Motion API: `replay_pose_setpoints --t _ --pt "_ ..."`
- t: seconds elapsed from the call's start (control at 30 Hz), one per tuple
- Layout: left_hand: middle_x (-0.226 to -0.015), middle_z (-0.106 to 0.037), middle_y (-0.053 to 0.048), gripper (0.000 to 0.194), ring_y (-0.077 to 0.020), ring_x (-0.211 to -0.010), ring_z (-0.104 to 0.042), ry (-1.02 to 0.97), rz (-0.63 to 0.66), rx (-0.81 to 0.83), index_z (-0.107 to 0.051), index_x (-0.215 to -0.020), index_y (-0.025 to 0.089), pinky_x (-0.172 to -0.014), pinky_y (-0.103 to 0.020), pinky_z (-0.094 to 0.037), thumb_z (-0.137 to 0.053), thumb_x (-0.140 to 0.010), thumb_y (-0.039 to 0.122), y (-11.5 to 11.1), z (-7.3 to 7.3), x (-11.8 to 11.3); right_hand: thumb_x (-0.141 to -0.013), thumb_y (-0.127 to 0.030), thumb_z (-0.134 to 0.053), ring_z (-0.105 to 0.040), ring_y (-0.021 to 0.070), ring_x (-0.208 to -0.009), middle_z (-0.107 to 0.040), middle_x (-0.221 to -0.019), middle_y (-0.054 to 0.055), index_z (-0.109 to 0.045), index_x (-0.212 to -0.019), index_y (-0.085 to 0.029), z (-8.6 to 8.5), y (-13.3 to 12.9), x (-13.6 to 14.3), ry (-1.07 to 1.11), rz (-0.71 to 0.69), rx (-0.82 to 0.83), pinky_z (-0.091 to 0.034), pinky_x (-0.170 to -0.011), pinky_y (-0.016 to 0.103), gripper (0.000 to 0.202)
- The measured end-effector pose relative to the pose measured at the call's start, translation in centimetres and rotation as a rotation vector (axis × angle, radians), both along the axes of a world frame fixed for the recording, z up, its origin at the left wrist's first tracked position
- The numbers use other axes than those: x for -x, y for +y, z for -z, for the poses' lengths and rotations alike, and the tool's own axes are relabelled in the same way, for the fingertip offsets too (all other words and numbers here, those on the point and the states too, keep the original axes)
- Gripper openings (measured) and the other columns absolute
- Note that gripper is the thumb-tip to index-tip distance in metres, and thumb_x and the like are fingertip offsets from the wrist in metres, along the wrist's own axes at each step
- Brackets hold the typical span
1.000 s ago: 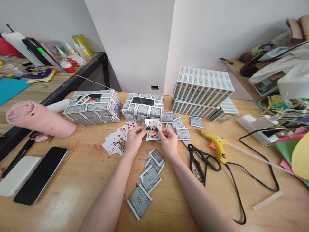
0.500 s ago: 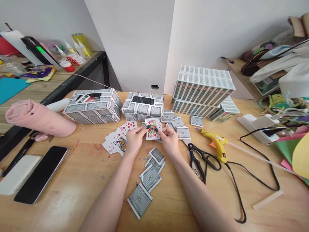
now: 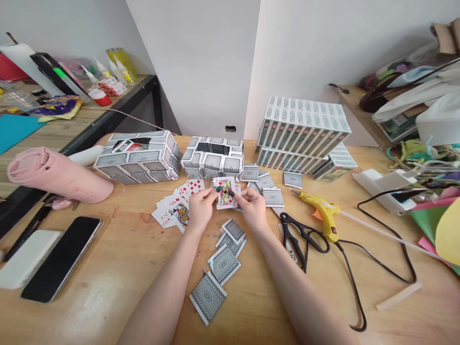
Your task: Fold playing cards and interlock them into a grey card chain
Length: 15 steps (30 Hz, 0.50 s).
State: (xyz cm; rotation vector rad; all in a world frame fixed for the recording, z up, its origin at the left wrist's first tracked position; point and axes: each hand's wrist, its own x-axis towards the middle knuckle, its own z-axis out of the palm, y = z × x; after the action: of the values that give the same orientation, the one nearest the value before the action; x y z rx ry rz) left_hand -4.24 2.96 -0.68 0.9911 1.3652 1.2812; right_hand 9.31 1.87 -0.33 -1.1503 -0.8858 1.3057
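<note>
Grey-backed cards: part prepared, one face card in both hands

Current position: the jack of diamonds [image 3: 225,191] is at the centre of the frame, face toward the camera. The left hand [image 3: 201,207] pinches its left side under the thumb; the right hand [image 3: 252,207] pinches the right side likewise. At least one further card shows behind its right edge.

Completed, as judged from the layout: two card-covered boxes [image 3: 143,167] [image 3: 212,163], left of centre and upper centre, carry grey card backs on their visible outer faces. A row of back-up cards [image 3: 208,298], lower centre, shows white bands along opposite edges, apparently folded. A second group of loose back-up cards [image 3: 272,197] lies right of centre.

Outstanding, by the same judgement: the held card appears flat, with no fold visible. The face-up cards [image 3: 167,216], fanned left of centre, also appear unfolded. None of the loose back-up cards appears mounted. The glue gun [image 3: 325,218] and scissors [image 3: 298,239], right of centre, are out of the hands.
</note>
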Motion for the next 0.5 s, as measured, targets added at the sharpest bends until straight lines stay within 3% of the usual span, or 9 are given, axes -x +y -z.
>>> replay_pose_setpoints --t 0.13,0.27,0.37,0.5 --pt "-0.053 -0.045 0.003 0.034 -0.0105 -0.055 -0.041 0.097 -0.050 -0.058 -0.056 -0.056 0.016 -0.054 -0.023 -0.035 -0.064 -0.070 0.046 -0.4 -0.2 -0.2 -0.063 -0.044 -0.071 -0.051 0.0105 -0.048 -0.058 -0.054 -0.002 -0.052 -0.061 -0.019 0.3 0.0 0.1 0.002 -0.015 -0.006 -0.041 -0.050 0.024 0.032" --pt "-0.051 -0.037 0.003 0.038 -0.0106 -0.053 -0.034 0.296 -0.121 -0.158 -0.046 -0.055 0.019 -0.052 -0.024 -0.028 -0.052 -0.080 0.046 -1.0 -0.9 -0.8 -0.062 -0.042 -0.073 -0.054 0.0115 -0.050 -0.061 -0.057 -0.002 -0.050 -0.063 -0.020 0.1 -0.2 0.3 0.038 -0.095 0.002 -0.044 -0.051 0.025 0.032" --pt "-0.051 -0.037 0.004 0.036 -0.0117 -0.052 -0.033 0.427 -0.182 -0.182 -0.043 -0.058 0.020 -0.053 -0.024 -0.026 -0.046 -0.084 0.045 -1.3 -1.1 -1.1 -0.061 -0.039 -0.074 -0.061 0.0141 -0.059 -0.067 -0.070 0.000 -0.053 -0.071 -0.020 -0.2 -0.4 0.6 0.118 -0.180 -0.002 -0.049 -0.058 0.027 0.030" --pt "-0.056 -0.047 0.002 0.032 -0.0124 -0.055 -0.038 0.492 -0.155 -0.176 -0.050 -0.063 0.020 -0.056 -0.024 -0.029 -0.047 -0.084 0.043 -1.2 -1.1 -1.0 -0.063 -0.037 -0.073 -0.065 0.0167 -0.069 -0.071 -0.082 0.003 -0.061 -0.081 -0.018 -0.4 -0.3 0.8 0.153 -0.187 0.005 -0.052 -0.066 0.030 0.028"
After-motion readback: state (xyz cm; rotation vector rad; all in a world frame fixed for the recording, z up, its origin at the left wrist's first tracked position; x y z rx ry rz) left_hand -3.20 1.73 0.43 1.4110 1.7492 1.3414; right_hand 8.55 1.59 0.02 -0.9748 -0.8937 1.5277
